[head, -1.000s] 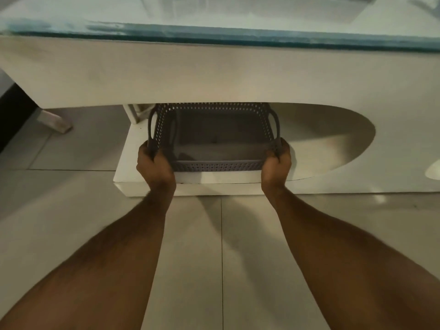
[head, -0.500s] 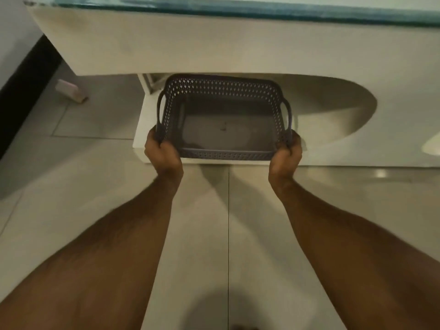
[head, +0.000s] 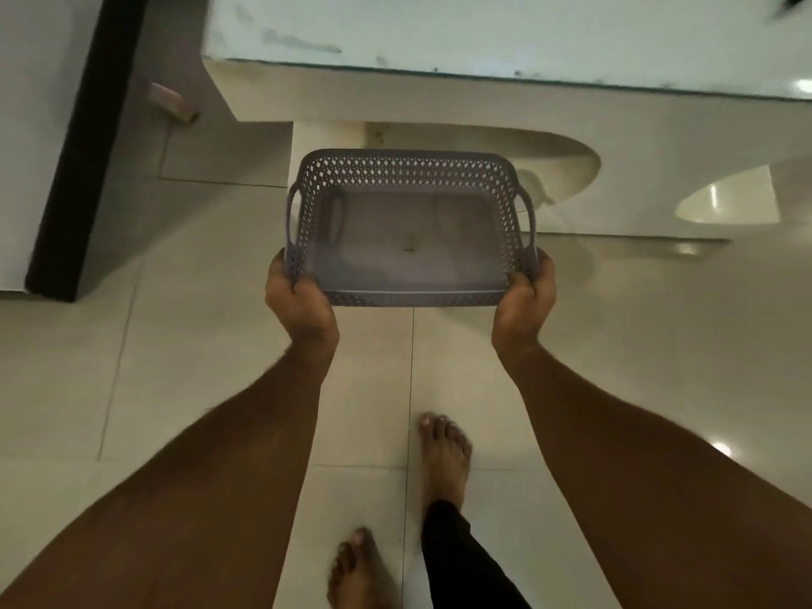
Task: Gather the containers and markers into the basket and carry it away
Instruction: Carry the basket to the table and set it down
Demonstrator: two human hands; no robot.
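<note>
A grey perforated plastic basket (head: 408, 178) with two side handles hangs in the air in front of me, above the tiled floor. Nothing lies inside it. My left hand (head: 299, 301) grips its near left corner and my right hand (head: 523, 301) grips its near right corner. No containers or markers are in view.
A white table with a glass top (head: 483, 33) and a curved cut-out base (head: 549, 160) stands just beyond the basket. A dark vertical edge (head: 74, 160) runs at the left. A small pale object (head: 169, 103) lies on the floor. My bare feet (head: 444, 450) stand on the tiles below.
The basket has come out from the shelf under the table and been lifted toward me. The view has risen, so the table top and my feet now show.
</note>
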